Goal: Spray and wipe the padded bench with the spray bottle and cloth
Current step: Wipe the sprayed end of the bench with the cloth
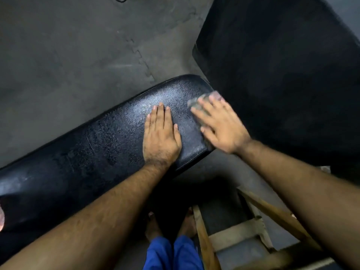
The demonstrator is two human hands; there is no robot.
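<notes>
Head view. The padded bench is seen running slantwise across the grey floor, its far rounded end close beside a large black pad.

The left hand is laid flat on the bench top near that far end, fingers straight and together, nothing held; it is judged to be bracing.

The right hand is pressed, fingers spread, on a grey cloth at the bench's far corner by the near edge. The cloth is pinned under the palm and fingers, not pinched; only its forward part is seen. The hand is blurred.

A damp sheen is noted on the bench around both hands, so spraying is judged done here. Wiping is under way at the far end. The stretch toward the bench's near end looks dull and scuffed; whether it is wiped cannot be told.

The spray bottle is not in view. A wooden frame stands below the bench's far end.
</notes>
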